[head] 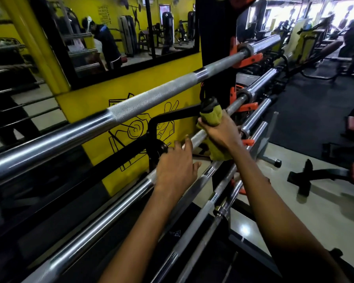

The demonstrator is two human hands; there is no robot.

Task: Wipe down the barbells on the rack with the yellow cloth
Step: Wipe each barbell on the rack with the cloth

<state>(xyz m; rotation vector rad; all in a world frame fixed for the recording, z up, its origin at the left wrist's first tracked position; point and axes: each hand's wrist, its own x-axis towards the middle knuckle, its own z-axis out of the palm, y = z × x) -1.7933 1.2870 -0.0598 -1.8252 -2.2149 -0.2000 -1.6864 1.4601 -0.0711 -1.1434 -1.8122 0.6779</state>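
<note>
Several chrome barbells lie across a rack with orange hooks [248, 58]. The top barbell [151, 99] runs from lower left to upper right. On the second barbell [102, 219], below it, my right hand [219, 131] grips the yellow cloth [211, 117], which is wrapped round the bar near the black upright [215, 48]. A loose end of the cloth hangs under the bar. My left hand [176, 168] holds the same bar a little closer to me, fingers curled over its knurled part. Lower barbells [192, 231] lie beneath my forearms.
A yellow wall [135, 86] with a black drawing and a mirror [110, 33] stands behind the rack. A black bracket and a small plate [161, 148] sit behind the second bar. Black benches [315, 174] stand on the floor at the right. A person shows in the mirror.
</note>
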